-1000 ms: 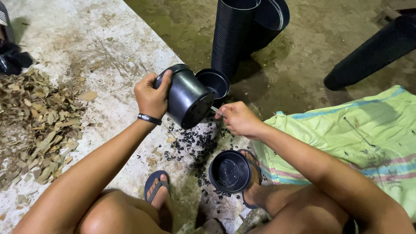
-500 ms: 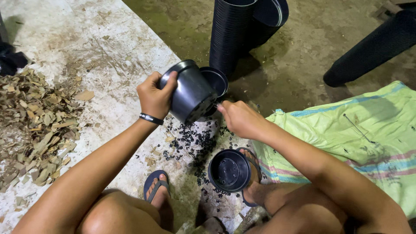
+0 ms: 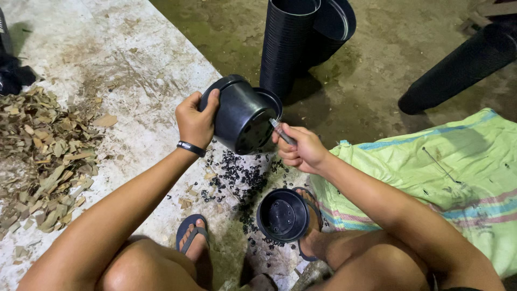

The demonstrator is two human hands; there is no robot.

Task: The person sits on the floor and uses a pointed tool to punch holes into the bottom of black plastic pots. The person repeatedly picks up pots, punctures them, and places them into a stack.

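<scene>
L hand wrapped over rim + side of black plastic pot, fingers curled, thumb on wall; pot held tipped on its side above the concrete slab, base turned toward the R hand. R hand closed tight round a thin metal tool, tip at lower edge of pot base. Can't tell if tip is through the plastic yet.

Black plastic chips scattered on slab directly below pot; look like cut-outs from pot bases (judgement). Second pot upright beside R foot, mouth up. Two tall stacks of nested pots behind, near; another stack lying on its side, well apart to the R. Woven sack under R forearm. Dry leaf pile far L.

Step in hand, as judged: piercing/trimming base near the edge.

To do well:
- keep L grip firm so pot doesn't roll under tool pressure
- keep L fingers on the wall, away from tool line
- push tip away from body, short controlled strokes
- turn pot w/ L hand betw. holes, not the R wrist
- keep work over the chip pile

Risk: tool slipping on smooth plastic toward L hand.
</scene>
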